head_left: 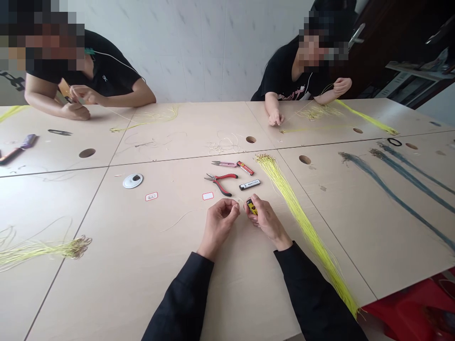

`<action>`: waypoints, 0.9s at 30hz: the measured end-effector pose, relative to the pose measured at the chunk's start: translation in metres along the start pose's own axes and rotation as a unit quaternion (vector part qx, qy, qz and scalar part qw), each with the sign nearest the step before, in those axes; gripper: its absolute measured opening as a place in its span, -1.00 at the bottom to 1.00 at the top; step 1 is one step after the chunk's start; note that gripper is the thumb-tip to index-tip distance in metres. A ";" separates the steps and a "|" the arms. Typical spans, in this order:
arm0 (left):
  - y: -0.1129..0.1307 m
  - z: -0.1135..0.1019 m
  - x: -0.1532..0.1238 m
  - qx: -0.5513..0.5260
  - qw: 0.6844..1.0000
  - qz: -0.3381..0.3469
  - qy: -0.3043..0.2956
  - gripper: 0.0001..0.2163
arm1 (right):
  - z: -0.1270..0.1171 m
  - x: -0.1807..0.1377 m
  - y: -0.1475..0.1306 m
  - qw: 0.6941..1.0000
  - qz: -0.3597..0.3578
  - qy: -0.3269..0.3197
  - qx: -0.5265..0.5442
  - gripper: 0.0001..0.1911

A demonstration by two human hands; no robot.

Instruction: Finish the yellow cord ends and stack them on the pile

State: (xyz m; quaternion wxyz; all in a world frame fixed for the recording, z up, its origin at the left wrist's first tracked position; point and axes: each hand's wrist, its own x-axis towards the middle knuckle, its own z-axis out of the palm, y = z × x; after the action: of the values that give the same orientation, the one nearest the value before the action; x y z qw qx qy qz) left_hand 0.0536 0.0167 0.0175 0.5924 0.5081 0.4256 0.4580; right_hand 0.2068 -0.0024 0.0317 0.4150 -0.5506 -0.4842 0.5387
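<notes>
Two hands, one cord, three lighters at frame centre.
Left hand (218, 220) fingers pinch one thin yellow cord (181, 219); right hand (265, 219) fingers grip one yellow lighter (251, 206). Just above on the worktop (159, 265) lie one red lighter (245, 167), one black lighter (249, 184), one pliers (220, 181) and one snips (223, 164).

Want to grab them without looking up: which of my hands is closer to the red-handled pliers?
Left. Your left hand sits just below the red-handled pliers, nearly under their handles. Your right hand, pinching a yellow lighter, is farther off to the pliers' lower right.

view: head-worn | faces: forward, down | near: left hand (217, 221), right hand (266, 219) | beyond: table (117, 270)
</notes>
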 end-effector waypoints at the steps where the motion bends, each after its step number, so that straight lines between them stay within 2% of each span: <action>1: 0.001 0.000 0.000 -0.006 1.000 -0.001 0.001 -0.76 | 0.000 0.000 0.000 1.000 -0.013 0.006 -0.017 -0.43; 5: 0.003 0.000 -0.001 -0.016 1.000 -0.003 0.000 -0.76 | 0.001 0.001 0.005 0.993 -0.057 0.031 -0.096 -0.42; 10: 0.000 0.000 -0.002 -0.001 1.000 0.004 -0.010 -0.78 | 0.001 0.003 0.008 0.990 -0.049 0.038 -0.128 -0.44; 18: -0.002 0.000 -0.001 0.006 1.000 0.013 -0.019 -0.79 | 0.003 0.003 0.011 0.988 -0.043 0.037 -0.141 -0.52; 24: -0.002 0.000 -0.002 0.005 1.000 0.011 -0.016 -0.78 | 0.006 0.003 0.011 0.990 -0.057 0.064 -0.109 -0.48; 27: -0.001 0.000 -0.001 0.000 1.000 0.008 -0.017 -0.79 | 0.005 0.002 0.005 0.991 -0.070 0.071 -0.089 -0.56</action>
State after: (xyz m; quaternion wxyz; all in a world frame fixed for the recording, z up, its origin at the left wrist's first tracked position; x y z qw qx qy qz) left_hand 0.0535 0.0157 0.0164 0.5959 0.5189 0.4114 0.4542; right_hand 0.2018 -0.0020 0.0263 0.4349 -0.5865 -0.5369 0.4227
